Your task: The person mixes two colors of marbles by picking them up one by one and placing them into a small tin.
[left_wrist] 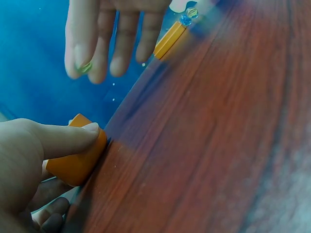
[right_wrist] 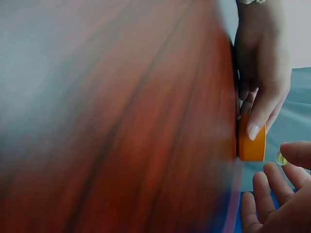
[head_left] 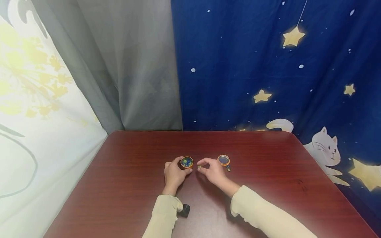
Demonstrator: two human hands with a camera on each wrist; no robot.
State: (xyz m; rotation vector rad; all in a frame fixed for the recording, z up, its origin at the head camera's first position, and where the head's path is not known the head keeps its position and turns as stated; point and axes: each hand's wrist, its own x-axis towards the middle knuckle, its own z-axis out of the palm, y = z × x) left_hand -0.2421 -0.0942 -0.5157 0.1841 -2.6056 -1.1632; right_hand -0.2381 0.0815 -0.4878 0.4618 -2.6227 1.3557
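In the head view, my left hand (head_left: 173, 174) grips a small round orange tub (head_left: 187, 168) that holds several blue and green glass marbles (head_left: 187, 162). Its thumb lies along the near side of the orange wall (left_wrist: 80, 167). Just right of the tub, my right hand (head_left: 215, 172) pinches a clear marble with yellow-green streaks (right_wrist: 281, 158) between thumb and finger. That marble is apart from the tub. Beyond the right hand lies a round orange-rimmed lid (head_left: 223, 165) with a see-through middle. Two loose marbles (left_wrist: 189, 16), one bluish and one clear, sit beside the lid.
Everything stands on a reddish-brown wooden table (head_left: 134, 155). A black device (head_left: 185, 210) sits at the left wrist. Behind the table hang a grey curtain (head_left: 143, 66) and a blue star-patterned curtain (head_left: 226, 72); a pale printed cloth (head_left: 35, 138) hangs at left.
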